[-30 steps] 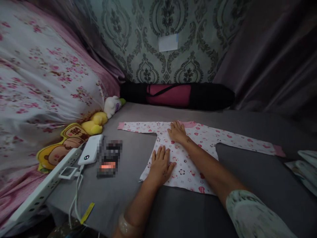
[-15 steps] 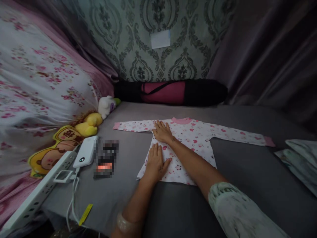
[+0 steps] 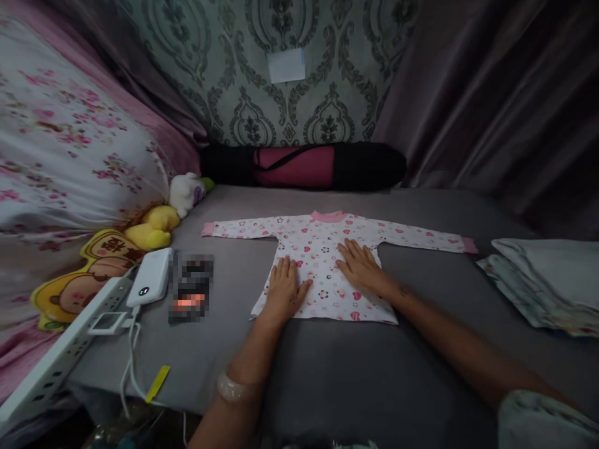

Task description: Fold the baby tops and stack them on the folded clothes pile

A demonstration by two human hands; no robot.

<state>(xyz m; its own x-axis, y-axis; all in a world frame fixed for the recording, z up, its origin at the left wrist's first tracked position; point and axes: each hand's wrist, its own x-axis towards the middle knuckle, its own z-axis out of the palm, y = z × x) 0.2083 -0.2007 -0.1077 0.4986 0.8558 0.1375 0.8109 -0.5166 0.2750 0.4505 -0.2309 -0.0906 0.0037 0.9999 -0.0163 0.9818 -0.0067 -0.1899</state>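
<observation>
A child's long-sleeved shirt, white with pink hearts and flowers, lies spread on the grey bed surface. Its pink collar points away from me and both sleeves stretch out sideways to pink cuffs. My left hand rests flat near the shirt's lower left side, fingers apart. On the right half of the shirt's body, my right hand is laid with its fingers spread. Neither hand grips the cloth. A pale bracelet circles my left wrist.
Folded clothes are stacked at the right. To the left are a power bank, a power strip with white cables, and plush toys. A black and pink rolled bag lies along the wall.
My right hand has moved from the shirt's upper left, by the sleeve, to the right half of its body. My left hand stays on the lower left. The view has turned slightly right.
</observation>
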